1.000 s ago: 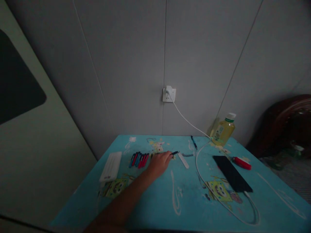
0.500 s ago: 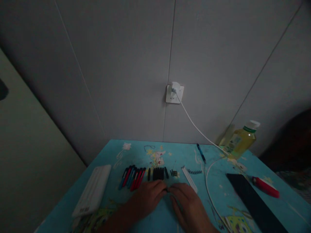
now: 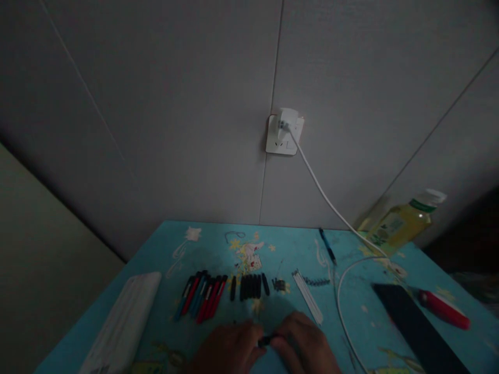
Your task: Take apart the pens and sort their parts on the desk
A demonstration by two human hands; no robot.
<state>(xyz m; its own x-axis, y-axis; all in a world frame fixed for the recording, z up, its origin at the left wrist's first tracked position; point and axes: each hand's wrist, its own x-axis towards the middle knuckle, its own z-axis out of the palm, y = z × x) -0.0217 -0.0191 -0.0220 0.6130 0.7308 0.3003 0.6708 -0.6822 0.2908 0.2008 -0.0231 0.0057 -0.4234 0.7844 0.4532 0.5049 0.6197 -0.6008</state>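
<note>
My left hand [image 3: 234, 347] and my right hand [image 3: 306, 344] meet low in the middle of the view, fingers pinched on a small dark pen part [image 3: 265, 341] that bridges the gap between them. Most of that part is hidden by my fingers. Just beyond my hands lies a row of short black pen parts [image 3: 250, 287]. Left of these are several red and blue pen barrels [image 3: 201, 296] side by side. To the right of the row sit a cluster of tiny dark pieces [image 3: 279, 284], white refill sticks [image 3: 307, 296] and small dark springs [image 3: 316, 281].
A white box-like object [image 3: 122, 322] lies at the left. A blue pen [image 3: 327, 245] lies near the wall. At right are a bottle of yellow liquid [image 3: 403, 224], a black strip [image 3: 417, 327] and a red-handled tool [image 3: 444, 310]. A white cable [image 3: 323, 193] runs from the socket [image 3: 281, 148] across the table.
The camera view has shifted, and my hands now appear lower in it, away from the black row. The dark part between my fingers shows more plainly.
</note>
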